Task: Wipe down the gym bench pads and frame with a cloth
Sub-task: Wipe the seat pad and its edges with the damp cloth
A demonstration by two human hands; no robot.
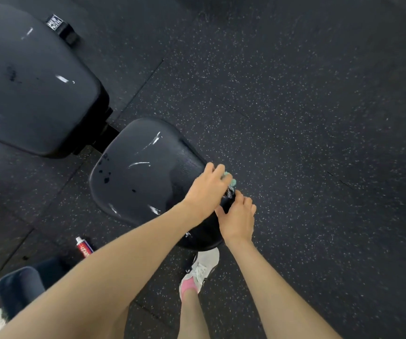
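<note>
A: Cloth, where?
B: Teal cloth point(230, 179) at the right edge of the seat pad point(143, 172), mostly hidden under the left hand point(207, 189).
A: Hands?
B: Left hand's fingers are curled over the cloth, holding it on the pad's edge. Right hand point(237, 217) is just beside it, thumb and fingers curled round the seat pad's rim. There's a black-and-white bit between the hands, can't tell what.
A: Rest?
B: Back pad point(33, 81) upper left, a gap between it and the seat pad. Glare streaks and dark spots on both. Frame point(62, 28) end with a label beyond it. Red-and-white can point(83, 247) lies on the speckled floor point(319, 118), left of the seat pad. White shoe point(204, 265) below the pad.
</note>
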